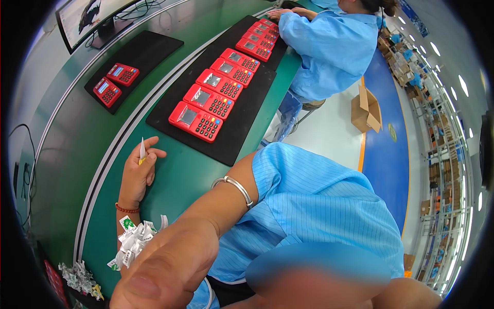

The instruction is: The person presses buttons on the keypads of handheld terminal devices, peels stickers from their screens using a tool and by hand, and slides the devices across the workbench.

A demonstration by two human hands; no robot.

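In the head view, my left hand (138, 175) is over the green table, with its thumb and fingers pinching a slim pointed tool (142, 149), white at the tip and yellow lower down; I cannot make out its kind. A red bead bracelet circles that wrist. White and green paper tabs (135, 242) are bunched on the left forearm. My right hand (172, 257) looms large near the camera, thumb towards it, its other fingers mostly hidden. A silver bangle (234, 186) is on the right forearm. The nearest red card terminal (195, 121) lies beyond my left hand.
Several red card terminals line a black mat (231, 139); two more lie on another black mat (149, 46). A monitor (85, 23) stands far left. Crumpled silvery scraps (80, 278) lie lower left. A co-worker (329, 51) sits beyond; a carton (366, 110) is on the floor.
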